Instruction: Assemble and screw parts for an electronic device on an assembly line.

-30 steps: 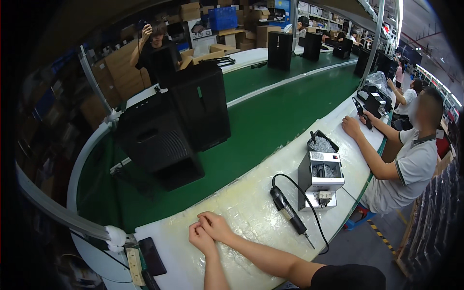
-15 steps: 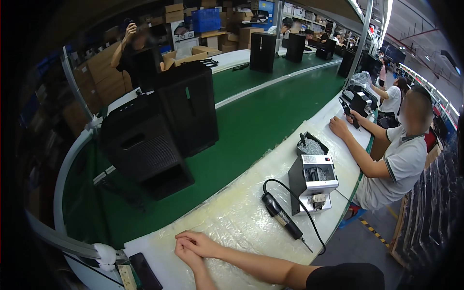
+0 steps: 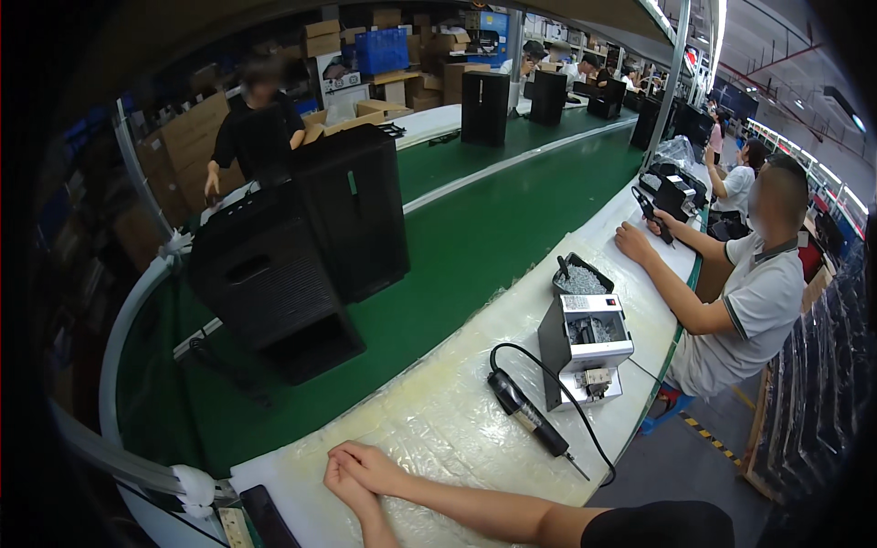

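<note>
My right hand lies across my left hand on the plastic-covered edge of the bench. Both are folded together with curled fingers, and no object shows in them. Some of the left hand's fingers are hidden under the right. To their right, untouched, lies a black electric screwdriver, its bit pointing toward me and its cable looped up. Beyond it stands a grey screw feeder, with a black tray of small screws behind.
Two large black cabinets stand on the green conveyor belt. A dark phone and a power strip lie at the near left. At the right, a seated co-worker holds a screwdriver. Another person stands across the belt.
My hands stay folded, and the view has shifted slightly. The person across the belt has lowered a raised arm toward the far cabinet side.
</note>
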Motion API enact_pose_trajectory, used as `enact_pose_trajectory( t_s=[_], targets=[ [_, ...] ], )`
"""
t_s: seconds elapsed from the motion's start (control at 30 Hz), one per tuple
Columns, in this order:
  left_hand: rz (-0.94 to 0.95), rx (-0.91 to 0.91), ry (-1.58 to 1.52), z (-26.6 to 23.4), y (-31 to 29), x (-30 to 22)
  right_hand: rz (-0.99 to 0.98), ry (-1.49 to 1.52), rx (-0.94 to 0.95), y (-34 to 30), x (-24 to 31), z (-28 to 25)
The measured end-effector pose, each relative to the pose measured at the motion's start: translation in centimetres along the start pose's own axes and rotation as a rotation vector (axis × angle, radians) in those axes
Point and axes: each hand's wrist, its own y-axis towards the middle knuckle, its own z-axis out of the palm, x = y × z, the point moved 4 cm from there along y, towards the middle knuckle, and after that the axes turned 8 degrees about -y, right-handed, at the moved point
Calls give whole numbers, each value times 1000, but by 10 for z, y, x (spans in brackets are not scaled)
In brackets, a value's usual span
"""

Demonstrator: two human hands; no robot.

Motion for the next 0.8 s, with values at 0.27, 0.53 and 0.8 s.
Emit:
enact_pose_trajectory(
  t_s=[0.27, 0.53, 0.8],
  targets=[
    [-11, 13, -42, 0, 0, 3, 34, 2, -13, -1, 1, -2],
    [-70, 90, -53, -15, -1, 13, 64, 14, -21, -1, 4, -3],
    [-7, 13, -71, 3, 0, 0, 66, 18, -8, 0, 10, -6]
  ],
)
